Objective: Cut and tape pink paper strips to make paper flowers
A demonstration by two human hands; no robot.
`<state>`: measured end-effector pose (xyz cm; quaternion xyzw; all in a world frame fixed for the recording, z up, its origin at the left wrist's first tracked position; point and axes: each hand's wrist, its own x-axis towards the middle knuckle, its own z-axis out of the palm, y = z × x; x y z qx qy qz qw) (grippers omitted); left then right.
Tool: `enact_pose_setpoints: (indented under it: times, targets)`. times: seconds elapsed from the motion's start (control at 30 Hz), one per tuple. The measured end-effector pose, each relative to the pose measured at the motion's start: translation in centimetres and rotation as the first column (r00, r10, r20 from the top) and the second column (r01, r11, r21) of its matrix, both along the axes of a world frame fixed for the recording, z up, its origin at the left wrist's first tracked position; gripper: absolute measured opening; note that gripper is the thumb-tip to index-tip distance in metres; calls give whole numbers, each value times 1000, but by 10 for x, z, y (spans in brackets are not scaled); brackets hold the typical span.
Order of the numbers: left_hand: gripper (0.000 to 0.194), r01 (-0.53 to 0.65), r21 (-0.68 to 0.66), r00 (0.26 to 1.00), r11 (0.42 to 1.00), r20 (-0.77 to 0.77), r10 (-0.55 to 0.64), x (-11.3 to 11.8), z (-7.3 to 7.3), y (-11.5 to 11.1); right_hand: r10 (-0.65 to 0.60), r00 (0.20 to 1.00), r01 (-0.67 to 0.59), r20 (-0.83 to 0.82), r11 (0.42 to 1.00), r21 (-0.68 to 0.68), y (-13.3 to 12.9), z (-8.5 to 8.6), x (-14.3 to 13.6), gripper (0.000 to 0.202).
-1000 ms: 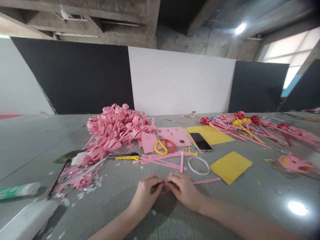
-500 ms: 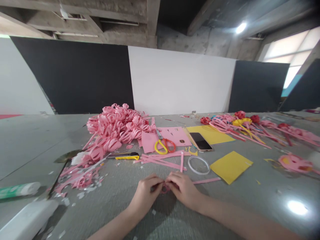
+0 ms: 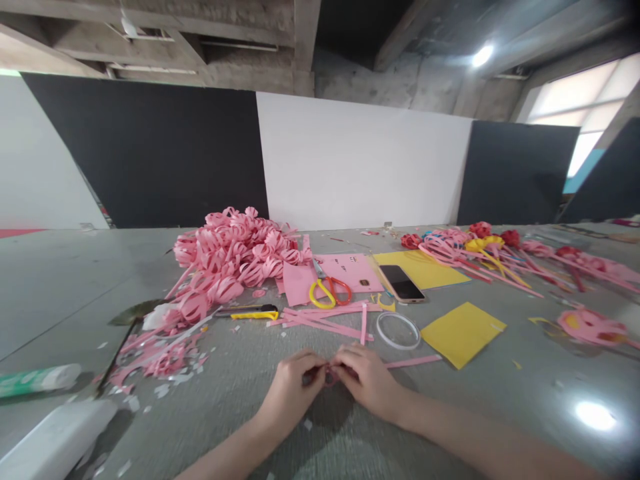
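Note:
My left hand (image 3: 299, 378) and my right hand (image 3: 364, 373) meet low in the middle, fingertips pinched together around a small looped pink paper strip (image 3: 330, 379). Much of that strip is hidden behind the fingers. Just beyond the hands lie several flat pink paper strips (image 3: 325, 325), and another pink strip (image 3: 415, 362) sticks out to the right of my right hand. A roll of clear tape (image 3: 399, 331) rests to the right. Scissors (image 3: 330, 292) with one yellow and one red handle lie on pink paper (image 3: 357, 273) farther back.
A heap of pink paper loops (image 3: 235, 247) rises at the back left, near a yellow utility knife (image 3: 255, 312). A phone (image 3: 401, 283), yellow paper (image 3: 464, 335) and paper flowers (image 3: 483, 243) occupy the right. A green-white tube (image 3: 40, 381) and white box (image 3: 57, 440) stand left.
Both hands keep nearly the same place and pinch. The small pink loop between the fingertips has shifted very slightly; everything else lies as before.

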<state>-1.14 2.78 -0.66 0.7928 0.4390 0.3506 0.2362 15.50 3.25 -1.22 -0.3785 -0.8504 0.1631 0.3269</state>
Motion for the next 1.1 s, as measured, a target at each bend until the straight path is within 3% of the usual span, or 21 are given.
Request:
enact_pose_setpoints:
  times: [0.17, 0.33, 0.5, 0.57, 0.63, 0.73, 0.83, 0.9, 0.97, 1.1]
  targets:
    - [17, -39, 71, 999, 997, -30, 41, -1, 0, -2, 10, 999, -12, -54, 999, -43, 0, 2, 0, 13]
    - [14, -183, 157, 980, 971, -49, 193, -5, 3, -1, -39, 989, 27, -140, 996, -88, 1, 4, 1, 13]
    - [15, -275, 351, 892, 895, -254, 374, -22, 6, 10, -43, 975, 15, -218, 991, -130, 5, 0, 1, 15]
    - [16, -256, 433, 844, 864, -335, 418, -31, 5, 15, -40, 967, 0, -252, 987, -158, 6, -1, 2, 16]
    - [18, -225, 442, 821, 869, -394, 413, -38, 5, 20, -69, 959, 15, -276, 981, -191, 6, -2, 3, 16]
    - [19, -268, 317, 857, 910, -353, 375, -40, 5, 24, -121, 949, 54, -291, 972, -229, 7, 0, 2, 16]
    - [23, -315, -33, 944, 948, -108, 310, -33, 8, 26, -122, 942, 46, -312, 970, -240, 7, 2, 1, 16]
    - [26, -228, -325, 956, 918, 103, 274, -27, 9, 26, -113, 940, 33, -323, 969, -243, 6, 3, 1, 14]
    - [26, -120, -502, 921, 857, 266, 284, -23, 9, 26, -107, 937, 21, -332, 967, -253, 6, 4, 1, 13]
    - [24, -41, -578, 871, 815, 379, 313, -20, 5, 26, -99, 937, 11, -335, 967, -255, 6, 4, 2, 13]
